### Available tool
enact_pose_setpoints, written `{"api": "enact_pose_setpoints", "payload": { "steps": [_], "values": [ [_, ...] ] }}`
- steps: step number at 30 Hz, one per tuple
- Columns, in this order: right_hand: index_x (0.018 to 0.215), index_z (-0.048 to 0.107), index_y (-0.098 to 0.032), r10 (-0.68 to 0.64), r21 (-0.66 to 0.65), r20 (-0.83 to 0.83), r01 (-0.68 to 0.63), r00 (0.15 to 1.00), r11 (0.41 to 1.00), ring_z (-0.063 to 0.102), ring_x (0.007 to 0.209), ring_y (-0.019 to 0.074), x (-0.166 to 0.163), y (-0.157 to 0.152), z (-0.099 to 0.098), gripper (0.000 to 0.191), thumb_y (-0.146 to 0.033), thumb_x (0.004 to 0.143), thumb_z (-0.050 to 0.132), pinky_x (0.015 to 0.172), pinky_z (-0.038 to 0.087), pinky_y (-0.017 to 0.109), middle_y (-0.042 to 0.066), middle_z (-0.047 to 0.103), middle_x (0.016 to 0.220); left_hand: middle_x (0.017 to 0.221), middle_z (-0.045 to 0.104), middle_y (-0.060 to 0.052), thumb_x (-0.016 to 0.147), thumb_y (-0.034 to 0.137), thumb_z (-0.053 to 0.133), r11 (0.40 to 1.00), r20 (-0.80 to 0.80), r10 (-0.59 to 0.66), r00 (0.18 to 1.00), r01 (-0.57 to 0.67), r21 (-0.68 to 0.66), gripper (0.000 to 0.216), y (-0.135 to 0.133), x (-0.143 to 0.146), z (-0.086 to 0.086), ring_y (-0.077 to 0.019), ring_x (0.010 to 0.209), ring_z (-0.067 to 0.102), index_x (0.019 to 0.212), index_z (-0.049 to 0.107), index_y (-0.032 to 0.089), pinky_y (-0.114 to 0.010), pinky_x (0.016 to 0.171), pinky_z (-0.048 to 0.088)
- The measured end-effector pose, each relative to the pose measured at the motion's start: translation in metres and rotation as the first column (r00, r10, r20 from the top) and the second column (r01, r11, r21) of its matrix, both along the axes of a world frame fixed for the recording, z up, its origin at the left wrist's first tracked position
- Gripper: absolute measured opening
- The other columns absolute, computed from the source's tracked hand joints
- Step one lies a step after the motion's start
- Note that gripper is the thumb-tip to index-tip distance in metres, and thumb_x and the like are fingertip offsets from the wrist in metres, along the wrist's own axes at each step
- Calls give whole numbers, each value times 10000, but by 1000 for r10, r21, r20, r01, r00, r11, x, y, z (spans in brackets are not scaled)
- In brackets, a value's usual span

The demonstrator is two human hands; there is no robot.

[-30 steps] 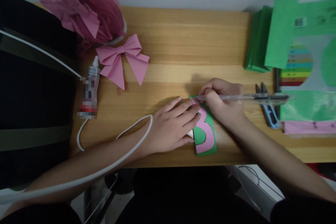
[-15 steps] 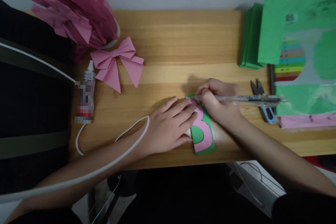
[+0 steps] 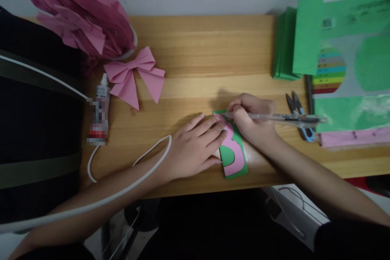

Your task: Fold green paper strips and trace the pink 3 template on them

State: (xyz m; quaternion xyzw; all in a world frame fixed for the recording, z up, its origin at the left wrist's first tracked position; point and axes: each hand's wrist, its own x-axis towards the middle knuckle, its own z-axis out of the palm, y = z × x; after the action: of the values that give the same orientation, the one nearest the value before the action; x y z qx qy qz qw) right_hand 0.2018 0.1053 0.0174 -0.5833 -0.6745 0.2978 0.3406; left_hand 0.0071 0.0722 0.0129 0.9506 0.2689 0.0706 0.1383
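Note:
A curved pink paper cutout [image 3: 234,151] lies on a green piece of paper [image 3: 227,156] near the table's front edge. My left hand [image 3: 196,148] rests flat with fingers spread, its fingertips on the cutout and hiding part of its left side. In my right hand [image 3: 254,120] is a clear-barrelled pen [image 3: 283,118], pinched between thumb and fingers. The pen's tip meets the paper at the top of the pink shape, and its barrel points to the right.
A pink paper bow [image 3: 135,73] and a glue tube [image 3: 102,109] lie at left, below a pink bundle [image 3: 100,20]. Blue-handled scissors [image 3: 301,118], folded green paper [image 3: 307,40] and a green package [image 3: 341,109] are at right. A white cable [image 3: 122,197] crosses my left forearm.
The view has shifted slightly, so things at right appear a little further left. The pen tip stays near the top of the cutout; my left hand keeps its place on the paper.

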Motion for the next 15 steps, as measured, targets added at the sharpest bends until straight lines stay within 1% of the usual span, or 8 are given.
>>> {"api": "enact_pose_setpoints", "payload": {
  "steps": [6,15],
  "values": [
    [580,585,-198,-23,-4,-7,23,1000,1000,528,443,101,-1,-2,1,200,-169,742,472,446,392,224,-22,592,494,1464,563,-84,969,510,550,1000,17,2,1000,-2,8,543,-1,1,-2,-273,1399,456,1363,558,137,-453,1196,269],
    [572,579,-205,-45,20,-10,45,999,999,533,434,108,0,-5,1,201,-189,742,473,453,409,229,-16,602,484,1460,563,-93,971,508,545,1000,-1,-2,1000,2,-13,546,0,0,-1,-270,1418,433,1373,548,138,-447,1211,257]
  ]
}}
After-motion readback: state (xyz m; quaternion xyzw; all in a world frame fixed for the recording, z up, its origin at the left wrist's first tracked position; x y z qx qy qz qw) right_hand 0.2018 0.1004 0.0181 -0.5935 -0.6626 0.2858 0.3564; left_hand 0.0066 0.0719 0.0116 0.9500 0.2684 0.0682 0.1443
